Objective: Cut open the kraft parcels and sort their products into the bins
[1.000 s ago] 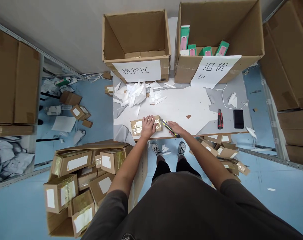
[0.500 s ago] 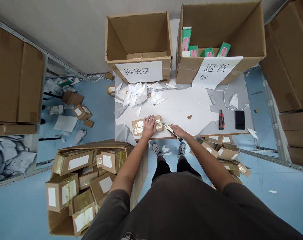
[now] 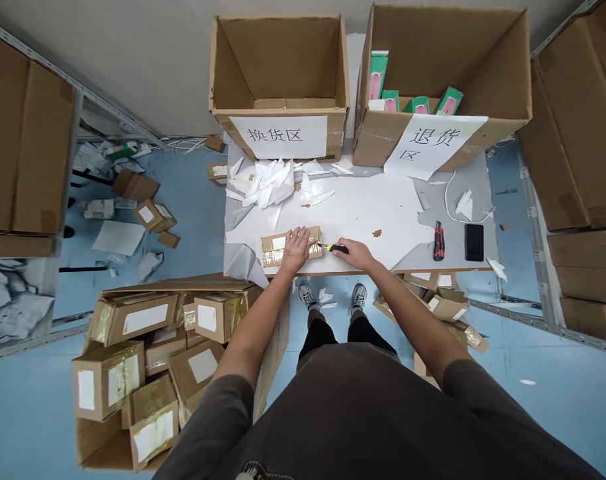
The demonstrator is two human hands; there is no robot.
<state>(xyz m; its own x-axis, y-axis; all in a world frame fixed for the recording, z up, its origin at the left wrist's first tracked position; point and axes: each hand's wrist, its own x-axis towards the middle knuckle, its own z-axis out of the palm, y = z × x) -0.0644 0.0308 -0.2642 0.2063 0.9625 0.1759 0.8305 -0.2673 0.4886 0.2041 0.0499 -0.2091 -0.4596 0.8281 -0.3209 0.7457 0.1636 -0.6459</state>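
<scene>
Head view: taped parcel (image 3: 271, 253) lies near the front edge of the table (image 3: 397, 213); left hand (image 3: 296, 249) flat on it, fingers slightly spread; right hand (image 3: 357, 255) has fingers curled round the utility knife (image 3: 331, 247), blade at the parcel's right end; a slip on glossy tape could cut the left hand, too deep a blade could nick contents; blade tip and depth unclear, left thumb hard to make out, parcel's underside hidden.
</scene>
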